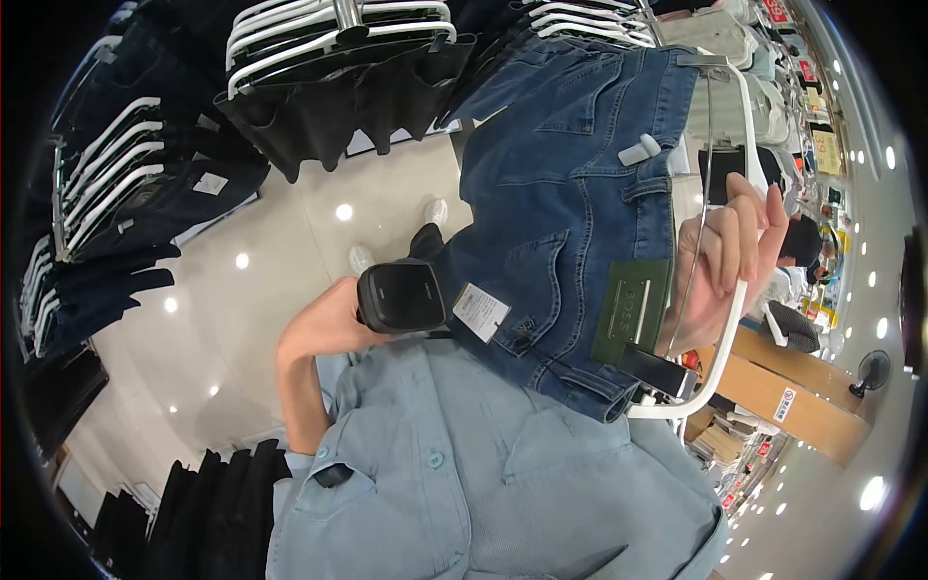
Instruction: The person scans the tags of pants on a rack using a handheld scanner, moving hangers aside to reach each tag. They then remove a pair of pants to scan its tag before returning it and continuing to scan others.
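On the left, my left hand (333,319) is closed around a black handheld device (401,296) with a rounded head, which looks like a barcode scanner. Beside that head, a white price tag (480,311) hangs against blue denim jeans (541,184). The jeans hang sideways from a white clip hanger (713,382), with their waistband toward the right. My right hand (725,256) curls its fingers round the hanger near its metal bar. A green label (633,307) and a white security tag (639,150) are fixed near the waistband.
Dark trousers on white hangers fill racks at the left (116,184) and top (338,87). More black garments (208,512) hang at lower left. Shelves of folded clothes, a wooden counter (793,396) and a small fan (873,370) stand at right.
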A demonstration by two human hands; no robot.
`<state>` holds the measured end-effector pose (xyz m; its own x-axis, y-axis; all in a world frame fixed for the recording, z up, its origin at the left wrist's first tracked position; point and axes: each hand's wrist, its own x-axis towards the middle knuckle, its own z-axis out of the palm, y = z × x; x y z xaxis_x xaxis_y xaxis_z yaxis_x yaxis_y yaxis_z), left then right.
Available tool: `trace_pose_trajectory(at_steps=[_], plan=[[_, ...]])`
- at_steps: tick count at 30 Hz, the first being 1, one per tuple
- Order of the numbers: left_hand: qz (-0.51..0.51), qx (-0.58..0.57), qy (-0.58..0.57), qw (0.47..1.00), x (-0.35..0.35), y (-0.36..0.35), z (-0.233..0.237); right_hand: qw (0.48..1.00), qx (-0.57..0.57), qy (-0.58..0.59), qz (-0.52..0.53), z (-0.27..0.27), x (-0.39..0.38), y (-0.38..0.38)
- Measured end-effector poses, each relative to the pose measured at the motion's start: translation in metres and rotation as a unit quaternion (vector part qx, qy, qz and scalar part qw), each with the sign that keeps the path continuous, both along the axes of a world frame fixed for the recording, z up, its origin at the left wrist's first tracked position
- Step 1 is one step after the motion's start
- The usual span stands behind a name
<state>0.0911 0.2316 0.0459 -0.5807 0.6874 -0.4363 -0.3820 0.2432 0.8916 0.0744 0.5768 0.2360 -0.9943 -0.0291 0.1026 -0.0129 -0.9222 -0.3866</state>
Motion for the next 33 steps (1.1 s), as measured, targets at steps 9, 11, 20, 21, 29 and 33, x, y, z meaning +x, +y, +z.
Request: trace_pose_trajectory(at_steps=[9,11,20,21,29,33], plan=[[-0.048,-0.013,-0.065,0.997,-0.018,0.012,-0.002,0.999,0.001,-0.012,-0.045,-0.003,0.008,0.011],[-0.071,-0.009,-0.055,0.996,-0.021,0.017,0.004,0.998,0.002,-0.007,-0.055,-0.002,0.010,0.017],[-0.023,0.007,-0.013,1.000,-0.028,0.034,0.005,0.985,0.002,-0.062,-0.164,0.000,0.003,0.027],[-0.013,0.026,-0.034,0.999,-0.026,0.034,0.005,0.977,0.025,-0.087,-0.193,-0.002,0.002,0.027],[-0.029,0.000,-0.025,0.999,-0.048,0.057,0.007,0.936,0.119,-0.152,-0.294,-0.024,-0.024,0.032],[-0.032,-0.014,-0.027,0.999,-0.058,0.066,0.013,0.910,0.155,-0.199,-0.328,-0.046,-0.039,0.042]])
